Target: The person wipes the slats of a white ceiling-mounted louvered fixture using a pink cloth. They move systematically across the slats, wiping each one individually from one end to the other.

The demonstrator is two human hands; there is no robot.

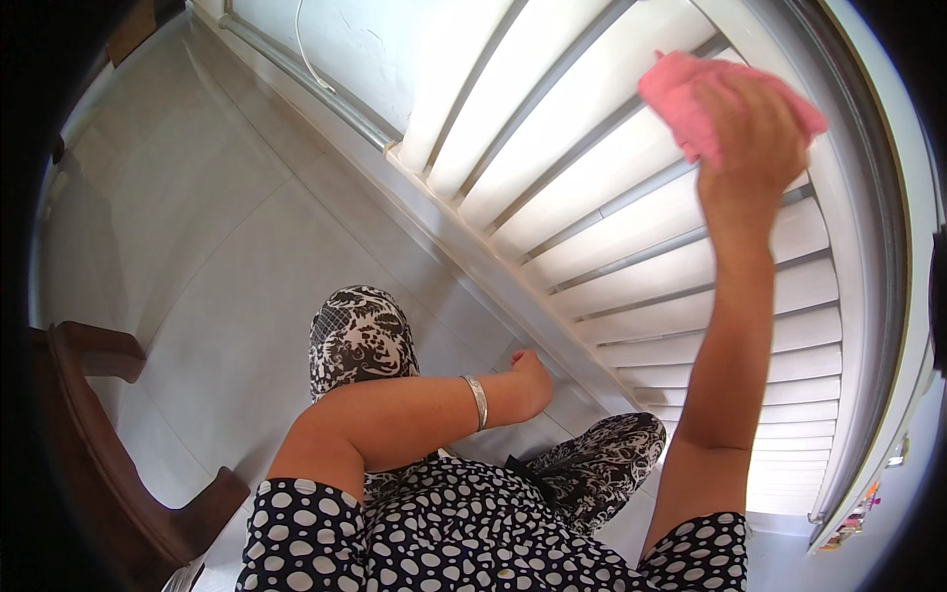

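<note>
My right hand [750, 138] is raised at the upper right and presses a pink cloth [681, 94] against the white slats of a louvred shutter [612, 237]. The cloth bunches under my palm and sticks out to the left of my fingers. My left hand [531, 380] hangs low near the middle, fingers curled, close to the bottom frame of the shutter and holding nothing that I can see. A silver bangle [477, 401] circles my left wrist.
A pale tiled floor [197, 276] spreads to the left. Dark wooden furniture [89, 434] stands at the lower left. A metal pipe [306, 89] and a white cable run along the wall base. My patterned trouser legs stand by the shutter.
</note>
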